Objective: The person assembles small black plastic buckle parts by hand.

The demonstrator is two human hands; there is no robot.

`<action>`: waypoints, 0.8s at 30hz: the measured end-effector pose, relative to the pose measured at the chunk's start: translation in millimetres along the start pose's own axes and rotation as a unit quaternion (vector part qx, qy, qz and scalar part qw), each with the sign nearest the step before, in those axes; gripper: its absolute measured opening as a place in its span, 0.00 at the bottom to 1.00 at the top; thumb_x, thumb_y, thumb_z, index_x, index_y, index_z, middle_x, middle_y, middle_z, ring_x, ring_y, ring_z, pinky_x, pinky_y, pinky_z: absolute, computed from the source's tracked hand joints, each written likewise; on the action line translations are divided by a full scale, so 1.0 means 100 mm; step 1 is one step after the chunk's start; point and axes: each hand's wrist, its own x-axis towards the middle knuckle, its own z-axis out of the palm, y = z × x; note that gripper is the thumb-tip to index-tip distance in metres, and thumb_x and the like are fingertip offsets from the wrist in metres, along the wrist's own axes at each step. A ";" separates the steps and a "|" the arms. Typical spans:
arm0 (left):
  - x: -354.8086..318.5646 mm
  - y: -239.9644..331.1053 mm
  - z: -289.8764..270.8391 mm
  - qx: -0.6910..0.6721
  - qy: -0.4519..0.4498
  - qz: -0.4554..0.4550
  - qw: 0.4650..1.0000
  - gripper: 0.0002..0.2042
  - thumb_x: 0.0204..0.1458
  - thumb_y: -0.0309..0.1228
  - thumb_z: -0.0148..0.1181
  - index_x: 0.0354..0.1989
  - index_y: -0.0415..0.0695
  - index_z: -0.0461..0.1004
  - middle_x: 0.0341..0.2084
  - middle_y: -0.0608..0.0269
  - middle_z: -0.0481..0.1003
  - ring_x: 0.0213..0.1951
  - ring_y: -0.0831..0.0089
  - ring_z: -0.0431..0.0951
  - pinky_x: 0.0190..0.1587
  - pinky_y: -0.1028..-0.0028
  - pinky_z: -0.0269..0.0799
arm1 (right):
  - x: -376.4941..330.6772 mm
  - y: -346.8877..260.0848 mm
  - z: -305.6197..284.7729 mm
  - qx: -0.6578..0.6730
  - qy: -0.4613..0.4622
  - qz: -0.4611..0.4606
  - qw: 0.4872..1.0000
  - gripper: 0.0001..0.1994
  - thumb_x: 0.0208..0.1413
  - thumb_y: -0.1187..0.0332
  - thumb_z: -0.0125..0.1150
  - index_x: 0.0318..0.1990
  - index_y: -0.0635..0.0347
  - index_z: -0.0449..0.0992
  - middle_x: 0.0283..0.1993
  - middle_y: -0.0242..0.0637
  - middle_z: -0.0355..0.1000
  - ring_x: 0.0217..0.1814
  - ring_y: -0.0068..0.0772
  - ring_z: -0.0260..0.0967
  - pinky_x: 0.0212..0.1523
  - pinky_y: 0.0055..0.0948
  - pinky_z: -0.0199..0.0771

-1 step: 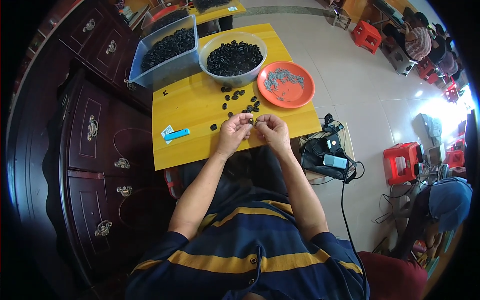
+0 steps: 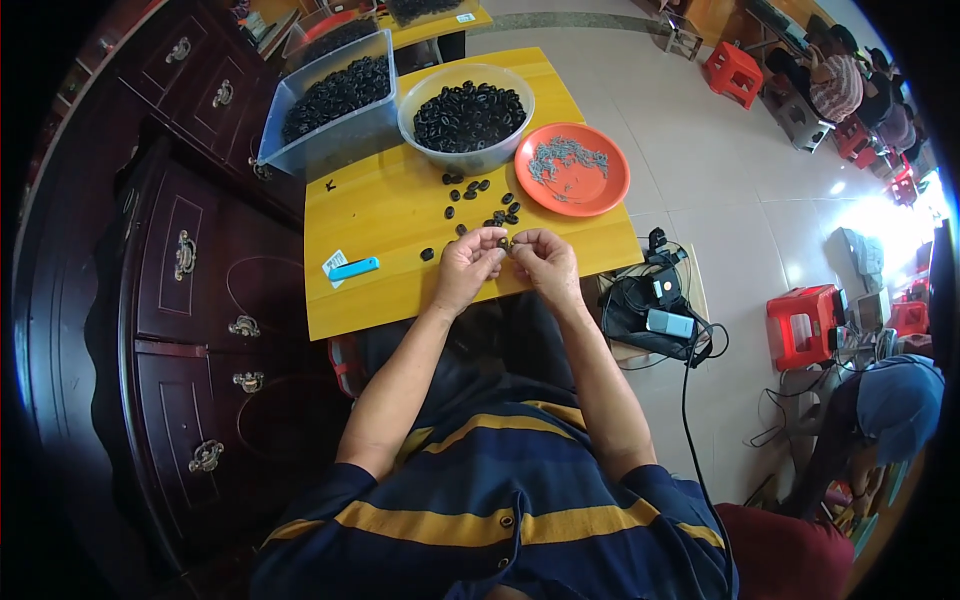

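Note:
Above the near edge of the yellow table (image 2: pixel 385 305), my two hands meet fingertip to fingertip. My left hand (image 2: pixel 470 268) pinches a small black oval piece (image 2: pixel 504 243) between thumb and fingers. My right hand (image 2: pixel 547 264) is closed in a pinch right beside that piece; whatever sits between its fingertips is too small to make out. Several loose black oval pieces (image 2: pixel 450 212) lie just beyond my hands. An orange-red plate (image 2: pixel 572 203) with small grey bits (image 2: pixel 567 155) stands to the far right of them.
A clear round bowl (image 2: pixel 468 160) and a blue-tinted bin (image 2: pixel 335 140), both full of black pieces, stand at the back. A blue-handled tool (image 2: pixel 354 268) lies left. A dark cabinet (image 2: pixel 165 300) borders the left side. Cables and a black bag (image 2: pixel 650 310) sit at right, with red stools (image 2: pixel 803 325) beyond.
My right fingertips have come very slightly closer to the black oval piece. Everything else looks the same.

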 end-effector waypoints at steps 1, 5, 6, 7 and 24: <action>0.00 0.00 0.01 0.017 0.006 0.003 1.000 0.13 0.60 0.21 0.59 0.52 0.41 0.76 0.34 0.73 0.76 0.31 0.87 0.74 0.34 0.83 0.74 | 0.00 0.00 0.00 -0.011 0.002 0.003 1.000 0.05 0.60 0.74 0.62 0.43 0.63 0.76 0.31 0.27 0.75 0.29 0.15 0.69 0.31 0.17 0.71; -0.01 0.01 0.02 0.071 0.006 0.020 0.997 0.13 0.59 0.22 0.60 0.52 0.42 0.79 0.35 0.75 0.76 0.33 0.88 0.74 0.35 0.83 0.74 | 0.00 -0.04 0.01 -0.022 -0.007 0.009 1.000 0.05 0.61 0.73 0.62 0.42 0.63 0.77 0.31 0.27 0.75 0.29 0.15 0.69 0.31 0.16 0.70; -0.01 0.03 0.02 0.071 0.007 0.021 0.997 0.13 0.59 0.22 0.60 0.52 0.42 0.79 0.35 0.75 0.76 0.33 0.88 0.74 0.35 0.83 0.74 | -0.01 -0.07 0.00 -0.023 -0.007 0.009 1.000 0.05 0.61 0.73 0.62 0.42 0.63 0.77 0.31 0.27 0.75 0.29 0.15 0.69 0.31 0.16 0.70; -0.01 0.04 0.02 0.071 0.005 0.012 0.997 0.13 0.59 0.21 0.60 0.52 0.42 0.79 0.35 0.74 0.76 0.32 0.87 0.74 0.35 0.83 0.74 | -0.03 -0.11 -0.01 -0.009 -0.019 0.023 1.000 0.05 0.61 0.72 0.62 0.42 0.62 0.77 0.31 0.27 0.75 0.29 0.14 0.69 0.31 0.16 0.70; -0.06 0.49 0.34 0.466 0.065 0.292 0.833 0.21 0.46 0.25 0.69 0.52 0.41 0.76 0.41 0.55 0.77 0.41 0.59 0.80 0.45 0.67 0.77 | -0.12 -0.22 -0.05 0.137 -0.053 0.050 0.988 0.07 0.61 0.66 0.63 0.39 0.59 0.80 0.33 0.23 0.73 0.29 0.12 0.62 0.33 0.14 0.61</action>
